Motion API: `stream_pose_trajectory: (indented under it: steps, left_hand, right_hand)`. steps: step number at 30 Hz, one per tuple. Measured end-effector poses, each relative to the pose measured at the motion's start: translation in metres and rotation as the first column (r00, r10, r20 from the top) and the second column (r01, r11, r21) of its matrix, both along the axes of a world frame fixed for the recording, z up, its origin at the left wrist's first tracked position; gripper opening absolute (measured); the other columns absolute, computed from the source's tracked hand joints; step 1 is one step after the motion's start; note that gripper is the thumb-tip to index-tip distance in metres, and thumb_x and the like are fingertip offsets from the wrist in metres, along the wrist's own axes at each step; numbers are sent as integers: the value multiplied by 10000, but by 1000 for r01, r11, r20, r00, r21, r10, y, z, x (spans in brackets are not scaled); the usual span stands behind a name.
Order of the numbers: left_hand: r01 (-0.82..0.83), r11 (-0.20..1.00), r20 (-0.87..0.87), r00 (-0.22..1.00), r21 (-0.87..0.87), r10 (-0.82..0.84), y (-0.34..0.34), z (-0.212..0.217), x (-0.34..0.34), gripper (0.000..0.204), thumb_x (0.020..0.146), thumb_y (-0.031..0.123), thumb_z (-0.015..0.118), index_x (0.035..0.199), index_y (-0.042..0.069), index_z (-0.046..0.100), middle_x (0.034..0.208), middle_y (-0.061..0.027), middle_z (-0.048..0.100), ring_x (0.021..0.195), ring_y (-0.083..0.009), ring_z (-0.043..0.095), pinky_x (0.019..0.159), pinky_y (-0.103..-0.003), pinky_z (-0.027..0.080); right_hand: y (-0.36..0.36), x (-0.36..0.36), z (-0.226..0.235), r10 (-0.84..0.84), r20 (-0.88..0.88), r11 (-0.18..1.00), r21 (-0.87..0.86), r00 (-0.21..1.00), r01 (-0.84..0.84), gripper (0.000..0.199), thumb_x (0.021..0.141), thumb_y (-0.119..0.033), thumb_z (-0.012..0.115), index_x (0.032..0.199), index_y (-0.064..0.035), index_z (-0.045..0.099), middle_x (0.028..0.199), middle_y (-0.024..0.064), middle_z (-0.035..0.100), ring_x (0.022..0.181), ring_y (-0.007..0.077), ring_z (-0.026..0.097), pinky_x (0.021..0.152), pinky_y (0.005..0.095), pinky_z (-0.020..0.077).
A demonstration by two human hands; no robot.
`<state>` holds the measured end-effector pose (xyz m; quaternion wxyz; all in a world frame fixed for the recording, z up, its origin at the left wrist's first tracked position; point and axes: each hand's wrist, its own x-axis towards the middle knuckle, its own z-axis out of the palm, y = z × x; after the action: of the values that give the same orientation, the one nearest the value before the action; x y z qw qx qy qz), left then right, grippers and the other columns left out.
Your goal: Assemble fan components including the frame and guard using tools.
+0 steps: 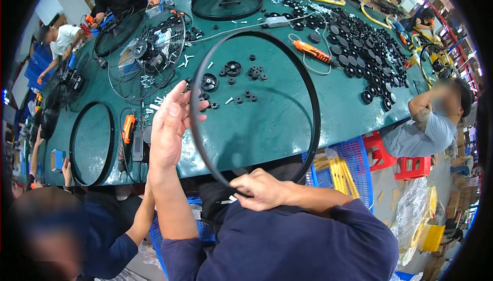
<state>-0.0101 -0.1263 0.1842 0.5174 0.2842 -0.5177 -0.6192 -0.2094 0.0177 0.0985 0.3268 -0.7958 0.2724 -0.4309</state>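
Right hand (259,188), mine, pinches the near rim of the black ring (313,96) over the green table's (349,101) edge, my left hand (172,122) spread beside it (contact unclear): should this one-sided hold loosen, the ring could tip and scatter the loose black parts (232,69).

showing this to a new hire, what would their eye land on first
Probably the big black ring, gripped by the right hand, with the left hand open by its left side. Next, the heap of black discs on the right of the table, and the wire fan grille on the left.
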Motion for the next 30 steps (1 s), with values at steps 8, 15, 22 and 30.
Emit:
stream_pose_trajectory:
  steps: [8,15,22,30]
  left_hand:
    - [-117,991,181,978,62,104,16,-16,17,605,973,50,653,1513,-61,405,1262,-163,620,1006,-197,682,882,-328,561]
    - [-94,993,186,979,77,79,33,-31,41,587,966,43,644,1505,-46,428,1273,-166,617,1024,-204,684,884,-336,563]
    - [-121,992,183,977,34,113,60,-21,41,725,901,132,753,1512,-50,408,1290,-172,605,1000,-208,672,909,-339,550]
    - [-124,992,185,976,17,119,69,-19,41,750,899,176,772,1510,-58,405,1282,-176,606,983,-206,680,891,-336,558]
  right_hand:
    - [11,4,-24,147,-164,971,211,975,-111,434,838,-136,760,1216,-25,578,761,89,637,644,297,655,576,385,519]
    - [-8,-73,-18,-644,-94,735,198,759,649,121,879,-52,694,992,-13,717,811,100,660,714,201,646,656,316,515]
    - [0,-184,-65,-939,-65,289,381,338,878,300,953,-60,676,1236,15,611,895,26,629,731,77,569,614,232,462]
    - [12,-203,-90,-849,-232,279,568,475,774,446,1078,-409,510,947,-26,696,659,-30,578,521,46,488,479,238,396]
